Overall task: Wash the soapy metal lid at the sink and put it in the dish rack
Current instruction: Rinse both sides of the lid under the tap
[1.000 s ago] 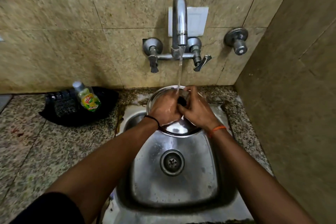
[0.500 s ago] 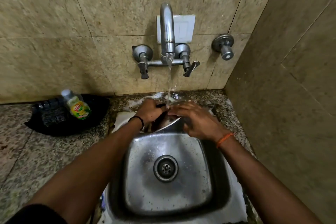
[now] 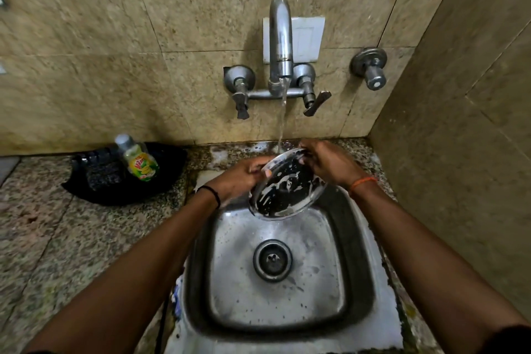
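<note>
Both bare forearms reach forward and converge ahead of the body. The left hand, a black band at its wrist, curls its fingers in a grip. The right hand, an orange thread at its wrist, curls likewise, knuckles up.

bare forearms, black band on l wrist, orange thread on r wrist

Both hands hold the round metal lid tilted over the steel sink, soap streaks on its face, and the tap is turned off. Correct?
Not quite: the tap is running. The head view shows a water stream falling from the curved chrome spout onto the round metal lid. The left hand and right hand do hold it tilted over the steel sink, soap-streaked.
</note>
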